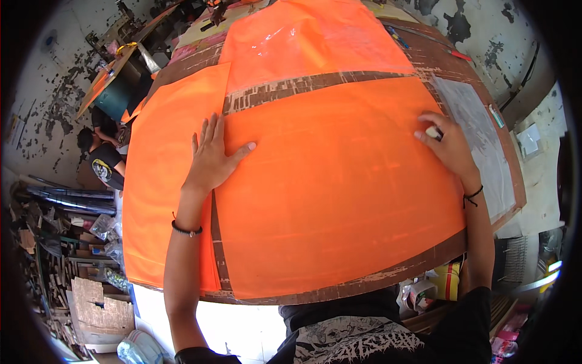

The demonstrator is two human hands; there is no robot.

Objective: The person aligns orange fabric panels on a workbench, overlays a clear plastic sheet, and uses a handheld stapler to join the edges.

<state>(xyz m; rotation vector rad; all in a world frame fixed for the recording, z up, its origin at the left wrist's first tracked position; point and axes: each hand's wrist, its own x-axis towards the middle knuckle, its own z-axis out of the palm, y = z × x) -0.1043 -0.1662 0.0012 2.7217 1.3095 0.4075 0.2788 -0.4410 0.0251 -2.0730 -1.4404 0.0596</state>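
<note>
A large orange sheet point(339, 194) lies flat on the worn brown tabletop in front of me. My left hand point(213, 155) rests flat with fingers stretched, across the gap between this sheet and a stack of orange sheets point(160, 176) to its left; the thumb is on the larger sheet. Over the sheet's right part, my right hand point(445, 142) is curled around a small whitish object point(433, 132), mostly hidden by the fingers, so its kind is unclear. Beyond the sheet, across a strip of bare tabletop, lies a shiny orange sheet point(315, 42).
At the right edge of the table point(260, 297) are a translucent plastic sheet point(479, 145) and a small white-green tool point(496, 116). A red-handled tool point(461, 55) lies at the far right. Another person point(106, 151) sits low at left, above piled scraps point(100, 306).
</note>
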